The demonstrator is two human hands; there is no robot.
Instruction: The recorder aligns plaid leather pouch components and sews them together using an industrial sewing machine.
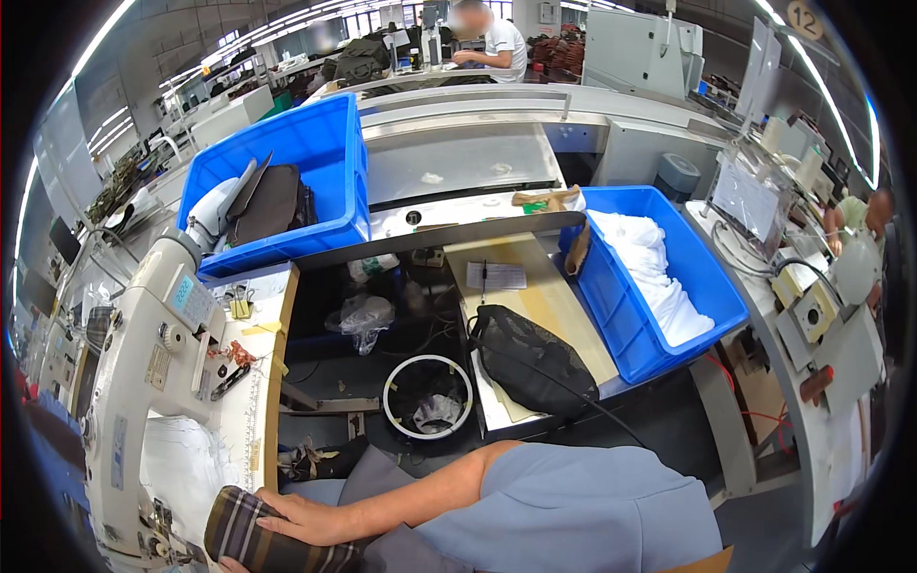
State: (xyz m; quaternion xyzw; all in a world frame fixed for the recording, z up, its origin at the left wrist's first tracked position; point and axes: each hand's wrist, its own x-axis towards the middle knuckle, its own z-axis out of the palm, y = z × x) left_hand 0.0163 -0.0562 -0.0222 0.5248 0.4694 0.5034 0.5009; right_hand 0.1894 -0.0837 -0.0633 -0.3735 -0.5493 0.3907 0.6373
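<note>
My right hand [308, 520] lies at the lower left on a folded piece of dark plaid fabric [250, 537], with the fingers curled over its top edge. The forearm reaches left from a grey-blue sleeve [592, 511]. A sliver of my left hand [232, 565] shows at the bottom edge under the plaid fabric; its fingers are hidden. Both hands are just in front of a white industrial sewing machine [143, 363], with pale fabric [186, 463] lying on its table.
A blue bin [334, 153] with dark pieces stands behind the machine. Another blue bin [712, 286] with white cloth stands to the right. Between them are a black mesh bag [530, 358] on a board, a white-rimmed waste bucket [428, 396] and a person seated far back [497, 43].
</note>
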